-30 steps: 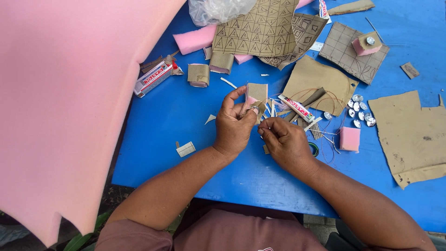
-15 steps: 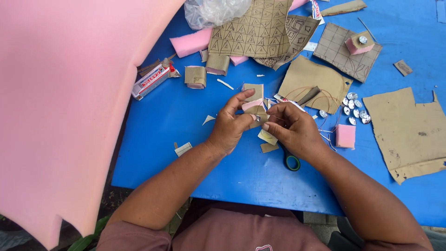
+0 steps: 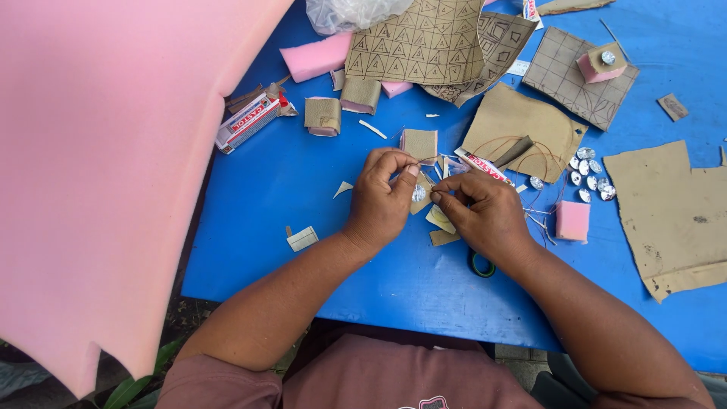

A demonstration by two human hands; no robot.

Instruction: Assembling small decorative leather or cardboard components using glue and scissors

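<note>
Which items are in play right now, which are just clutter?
In hand:
left hand
right hand
small silver foil piece, pinched between both hands
cardboard scrap behind it

Lying about:
glue tube
pink foam sheet
foil pieces
pink foam block
marked cardboard

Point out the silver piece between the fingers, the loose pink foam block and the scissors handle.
silver piece (image 3: 419,193), head view, its shiny face
pink foam block (image 3: 572,221), head view, top face
scissors handle (image 3: 482,265), head view, green loop
</note>
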